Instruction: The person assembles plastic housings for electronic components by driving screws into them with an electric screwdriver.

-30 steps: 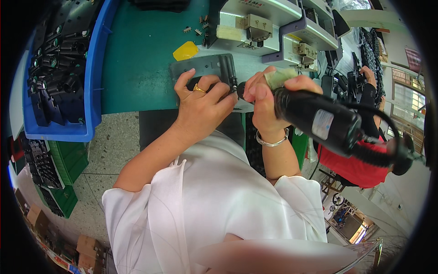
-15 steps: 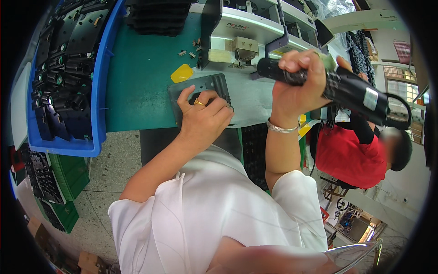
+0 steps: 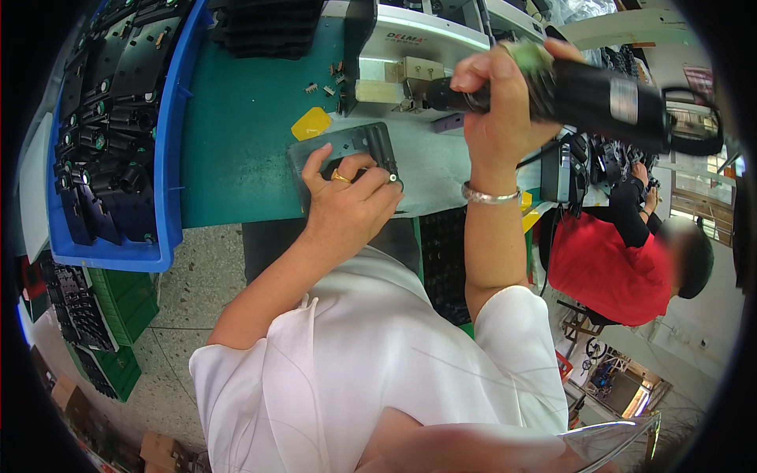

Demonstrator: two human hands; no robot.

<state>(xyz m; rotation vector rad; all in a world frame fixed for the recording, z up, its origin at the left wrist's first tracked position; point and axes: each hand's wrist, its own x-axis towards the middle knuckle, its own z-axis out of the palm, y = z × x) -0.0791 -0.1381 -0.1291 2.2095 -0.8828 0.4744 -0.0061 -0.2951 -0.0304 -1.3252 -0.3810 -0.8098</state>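
Note:
My left hand [image 3: 351, 197] lies on a flat black plastic part [image 3: 335, 143] near the front edge of the table, fingers bent and pressing on it. A tube-shaped ridge runs along the part's right side, and a small pale round spot shows beside my fingertips. Raised at the right, my right hand [image 3: 509, 118] is wrapped around a black electric screwdriver [image 3: 595, 98] with a cord loop at its rear. Its front end points left, close to the metal block [image 3: 418, 71] of a grey screw feeder [image 3: 430, 38]; whether they touch, I cannot tell.
A blue bin [image 3: 169, 197] full of black parts stands at the left. Beyond my left hand lie a yellow piece [image 3: 311, 124] and several small loose pieces [image 3: 331, 79]. Stacked black trays [image 3: 264, 27] sit at the back. A person in red [image 3: 607, 268] works at the right.
My right hand has moved up with the screwdriver, whose front end is now lower and further left, by the feeder's block. My left hand stays on the plastic part.

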